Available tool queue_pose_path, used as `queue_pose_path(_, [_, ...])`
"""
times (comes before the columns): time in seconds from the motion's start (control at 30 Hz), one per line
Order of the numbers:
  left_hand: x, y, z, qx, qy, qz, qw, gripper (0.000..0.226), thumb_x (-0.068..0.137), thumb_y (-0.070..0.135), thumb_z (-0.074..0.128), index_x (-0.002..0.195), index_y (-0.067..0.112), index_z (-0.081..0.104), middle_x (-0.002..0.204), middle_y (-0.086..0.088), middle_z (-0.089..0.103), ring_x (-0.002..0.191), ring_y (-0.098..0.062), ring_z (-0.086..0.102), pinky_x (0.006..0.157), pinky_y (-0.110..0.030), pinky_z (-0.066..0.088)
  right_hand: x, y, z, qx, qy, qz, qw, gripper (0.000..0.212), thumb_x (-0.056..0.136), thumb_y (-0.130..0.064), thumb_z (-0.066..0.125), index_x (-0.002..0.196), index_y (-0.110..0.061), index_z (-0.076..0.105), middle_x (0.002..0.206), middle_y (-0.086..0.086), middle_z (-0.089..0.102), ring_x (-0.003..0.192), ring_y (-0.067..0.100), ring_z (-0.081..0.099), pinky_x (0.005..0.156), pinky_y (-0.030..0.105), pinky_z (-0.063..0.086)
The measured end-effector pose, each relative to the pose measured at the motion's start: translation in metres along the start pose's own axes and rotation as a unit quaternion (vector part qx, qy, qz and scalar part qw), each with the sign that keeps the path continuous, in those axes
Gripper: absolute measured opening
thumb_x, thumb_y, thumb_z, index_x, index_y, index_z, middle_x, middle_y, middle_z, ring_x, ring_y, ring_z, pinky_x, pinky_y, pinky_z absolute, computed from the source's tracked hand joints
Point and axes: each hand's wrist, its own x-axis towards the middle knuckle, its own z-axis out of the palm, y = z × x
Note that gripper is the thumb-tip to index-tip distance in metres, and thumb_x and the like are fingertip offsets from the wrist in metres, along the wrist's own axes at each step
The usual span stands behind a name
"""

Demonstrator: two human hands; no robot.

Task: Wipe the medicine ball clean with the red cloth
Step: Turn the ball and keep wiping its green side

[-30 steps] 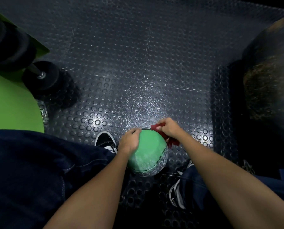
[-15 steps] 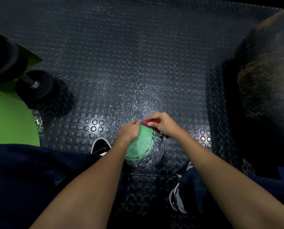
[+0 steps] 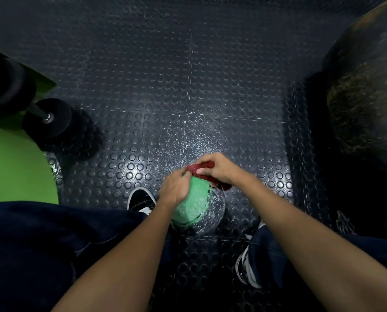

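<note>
Medicine ball (image 3: 196,207) sitting on studded floor (image 3: 143,86), near centre. Left hand (image 3: 175,190) gripping ball's left side. Right hand (image 3: 217,167) clutching red cloth (image 3: 201,166), pressing it on ball's far top. Wiping seemingly underway. Near face showing pale speckles, so much probably left.

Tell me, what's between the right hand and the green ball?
The red cloth: the right hand grips it against the ball at its top, in the head view.

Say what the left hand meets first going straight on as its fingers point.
The left hand would likely meet the red cloth, gripped by the right hand atop the medicine ball; depth unclear.
</note>
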Motion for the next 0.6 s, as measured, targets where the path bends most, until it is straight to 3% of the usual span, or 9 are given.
queue_pose_path(0.1, [-0.003,0.002,0.003,0.014,0.005,0.01,1.0,0.04,0.107,0.042,0.025,0.13,0.028,0.055,0.13,0.001,0.058,0.115,-0.021,0.055,0.11,-0.055,0.038,-0.002,0.024,0.011,0.029,0.058,0.04,0.997,0.012,0.092,-0.014,0.058,0.097,-0.024,0.064,0.082,0.006,0.063,0.057,0.013,0.056,0.048,0.022,0.049])
queue_pose_path(0.2, [-0.004,0.007,0.006,0.037,-0.003,0.022,0.999,0.04,0.108,0.038,0.026,0.138,0.032,0.052,0.144,0.003,0.051,0.125,-0.021,0.051,0.114,-0.053,0.033,0.002,0.035,0.005,-0.018,0.064,0.092,0.993,0.012,0.094,-0.018,0.055,0.085,-0.026,0.059,0.086,0.006,0.061,0.074,0.022,0.06,0.057,0.029,0.05])
queue_pose_path(0.27, [-0.005,0.008,0.007,0.057,0.002,0.035,0.998,0.041,0.108,0.039,0.026,0.141,0.033,0.049,0.151,0.004,0.046,0.13,-0.021,0.048,0.117,-0.054,0.029,0.005,0.032,-0.001,-0.068,0.066,0.101,0.99,0.007,0.093,-0.02,0.057,0.09,-0.025,0.061,0.088,0.002,0.06,0.081,0.02,0.061,0.062,0.026,0.049])
queue_pose_path(0.37, [-0.005,0.005,0.009,0.055,0.01,0.027,0.998,0.045,0.108,0.041,0.024,0.145,0.027,0.045,0.151,0.0,0.046,0.131,-0.023,0.048,0.116,-0.054,0.03,0.001,0.017,-0.009,0.018,0.08,0.032,0.996,0.021,0.087,-0.016,0.065,0.106,-0.026,0.068,0.096,-0.001,0.066,0.083,0.02,0.066,0.062,0.022,0.054])
queue_pose_path(0.43, [-0.004,0.002,0.008,0.028,0.015,0.011,0.999,0.042,0.108,0.038,0.022,0.138,0.026,0.049,0.139,-0.002,0.056,0.118,-0.022,0.054,0.112,-0.052,0.036,-0.005,0.013,-0.004,0.025,0.029,-0.02,0.999,0.023,0.084,-0.017,0.068,0.103,-0.03,0.069,0.099,-0.004,0.065,0.084,0.018,0.066,0.065,0.024,0.055])
queue_pose_path(0.5, [-0.004,0.001,0.006,0.019,0.019,0.002,1.0,0.042,0.109,0.034,0.021,0.137,0.025,0.05,0.134,-0.001,0.058,0.117,-0.021,0.054,0.111,-0.05,0.037,-0.007,0.019,0.008,0.028,0.014,-0.015,0.999,0.021,0.084,-0.018,0.068,0.102,-0.029,0.07,0.098,-0.004,0.062,0.08,0.015,0.061,0.063,0.018,0.052])
queue_pose_path(0.6, [-0.008,0.002,0.006,0.025,0.026,-0.001,0.999,0.043,0.109,0.034,0.023,0.144,0.025,0.047,0.145,-0.002,0.052,0.128,-0.024,0.051,0.115,-0.051,0.032,0.005,0.025,0.013,-0.031,0.092,0.036,0.995,0.023,0.086,-0.019,0.068,0.109,-0.021,0.07,0.104,-0.003,0.067,0.091,0.015,0.059,0.086,0.032,0.051])
